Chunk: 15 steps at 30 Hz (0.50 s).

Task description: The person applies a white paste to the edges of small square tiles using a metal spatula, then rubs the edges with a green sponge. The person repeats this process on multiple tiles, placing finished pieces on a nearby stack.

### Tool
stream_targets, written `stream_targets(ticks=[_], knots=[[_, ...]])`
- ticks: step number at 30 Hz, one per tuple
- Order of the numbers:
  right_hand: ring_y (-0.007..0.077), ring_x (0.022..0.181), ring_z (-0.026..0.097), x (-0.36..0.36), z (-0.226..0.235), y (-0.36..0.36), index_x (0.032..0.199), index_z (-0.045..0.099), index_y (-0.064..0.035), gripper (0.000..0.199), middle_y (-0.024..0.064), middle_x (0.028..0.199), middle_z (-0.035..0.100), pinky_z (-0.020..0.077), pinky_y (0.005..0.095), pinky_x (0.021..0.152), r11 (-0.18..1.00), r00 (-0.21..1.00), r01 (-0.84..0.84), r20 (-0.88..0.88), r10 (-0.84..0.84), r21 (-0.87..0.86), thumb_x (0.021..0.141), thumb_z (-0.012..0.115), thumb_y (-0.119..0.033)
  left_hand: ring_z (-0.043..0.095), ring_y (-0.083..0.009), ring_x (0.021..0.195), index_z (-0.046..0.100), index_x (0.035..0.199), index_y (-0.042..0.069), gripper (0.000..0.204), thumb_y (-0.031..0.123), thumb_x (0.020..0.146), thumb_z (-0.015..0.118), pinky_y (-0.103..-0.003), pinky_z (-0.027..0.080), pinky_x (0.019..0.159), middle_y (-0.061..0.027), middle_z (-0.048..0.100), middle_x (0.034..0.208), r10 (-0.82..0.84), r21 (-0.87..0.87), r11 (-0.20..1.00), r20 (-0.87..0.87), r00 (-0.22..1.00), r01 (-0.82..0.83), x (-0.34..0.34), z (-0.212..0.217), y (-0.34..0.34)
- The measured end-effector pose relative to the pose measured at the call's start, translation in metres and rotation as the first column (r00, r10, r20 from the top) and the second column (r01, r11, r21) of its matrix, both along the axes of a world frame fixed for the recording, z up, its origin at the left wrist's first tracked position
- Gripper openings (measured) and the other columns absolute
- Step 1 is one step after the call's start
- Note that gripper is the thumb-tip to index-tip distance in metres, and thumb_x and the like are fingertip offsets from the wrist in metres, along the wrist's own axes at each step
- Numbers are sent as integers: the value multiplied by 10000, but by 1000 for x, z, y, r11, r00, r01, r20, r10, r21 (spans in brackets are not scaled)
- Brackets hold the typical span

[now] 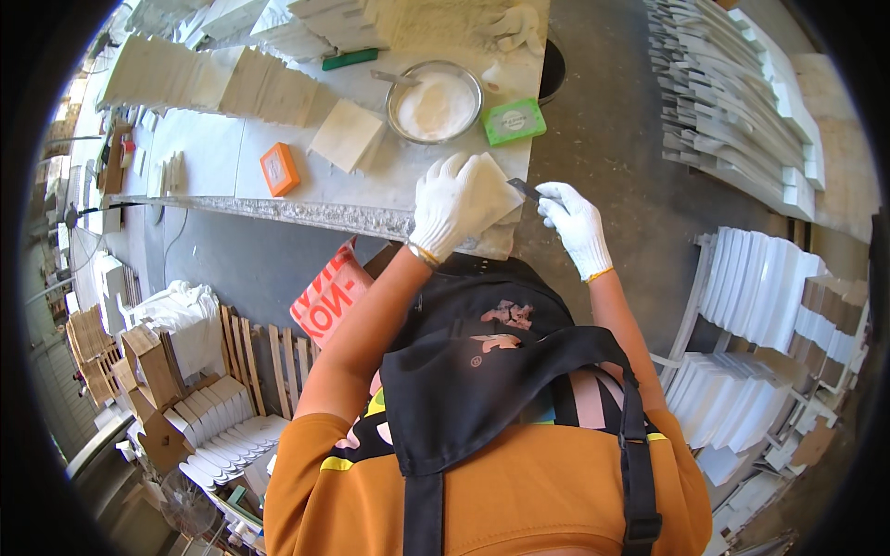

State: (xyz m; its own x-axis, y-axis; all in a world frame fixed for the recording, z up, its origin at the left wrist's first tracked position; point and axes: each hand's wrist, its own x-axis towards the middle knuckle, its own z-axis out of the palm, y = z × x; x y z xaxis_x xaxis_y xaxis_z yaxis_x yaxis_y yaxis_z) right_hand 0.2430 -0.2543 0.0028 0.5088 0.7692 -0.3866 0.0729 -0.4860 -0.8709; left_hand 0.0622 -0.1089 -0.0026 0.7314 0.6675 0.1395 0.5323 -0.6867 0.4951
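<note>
My left hand (445, 206), in a white knit glove, grips a cream square board (495, 196) near the table's front right corner. Fingers of my right hand (573, 222), gloved the same way, are closed around a small putty knife (525, 189). Its dark flat blade points left and meets the board's right edge, as far as I can see. Just beyond the board stands a metal bowl (436, 100) of white paste or powder, with a flat metal spatula (395, 78) across its rim. Another cream square board (347, 135) lies left of the bowl.
On the table (209, 157) are an orange box (279, 169), a green box (514, 121), a dark green bar (349, 59) and rows of stacked boards (209, 82). A white glove (515, 28) lies at the back. Stacked white panels (742, 102) stand across the floor, right.
</note>
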Motion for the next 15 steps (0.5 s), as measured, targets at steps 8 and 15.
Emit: stream_targets(ticks=[8, 15], knots=[[269, 884, 696, 4, -19, 15, 1171, 686, -155, 262, 103, 1066, 719, 540, 355, 769, 972, 928, -228, 292, 233, -51, 923, 626, -216, 386, -419, 1365, 467, 1405, 88, 942, 383, 600, 857, -521, 333, 1101, -202, 420, 1483, -7, -8, 1000, -100, 995, 6, -18, -8, -19], [306, 911, 689, 2, -5, 7, 1219, 689, -170, 309, 134, 1075, 711, 548, 384, 784, 929, 723, -354, 597, 347, -110, 915, 658, -218, 385, -408, 1376, 475, 1410, 80, 944, 396, 606, 856, -517, 332, 1104, -196, 415, 1501, -5, -29, 1000, -81, 997, 3, -19, -9, -18]])
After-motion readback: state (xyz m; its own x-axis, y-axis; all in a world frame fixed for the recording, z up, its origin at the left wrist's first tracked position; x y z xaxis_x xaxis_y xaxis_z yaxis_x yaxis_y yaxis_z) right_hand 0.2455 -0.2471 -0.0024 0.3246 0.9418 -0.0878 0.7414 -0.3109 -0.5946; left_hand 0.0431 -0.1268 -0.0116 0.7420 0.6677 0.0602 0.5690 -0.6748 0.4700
